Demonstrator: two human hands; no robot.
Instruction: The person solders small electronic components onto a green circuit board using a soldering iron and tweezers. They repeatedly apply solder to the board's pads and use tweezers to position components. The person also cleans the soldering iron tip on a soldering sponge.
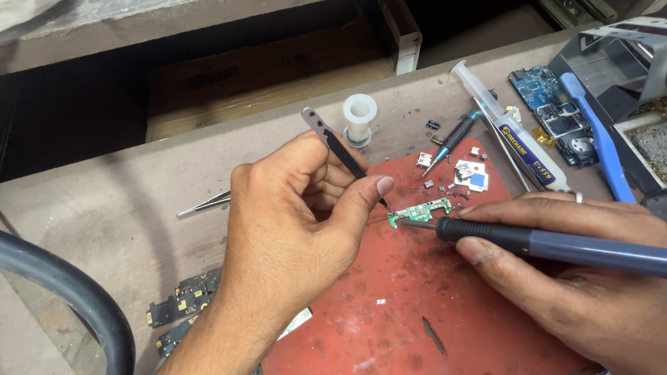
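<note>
Circuit board lay on my red mat; left hand pinched tweezers, right hand gripped the soldering iron.

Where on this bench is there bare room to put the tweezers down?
Bare bench lies left of the left hand, between the spare tweezers and the black boards. The red mat is bare below the soldering iron. It is crowded above the green board, around the syringe.
</note>
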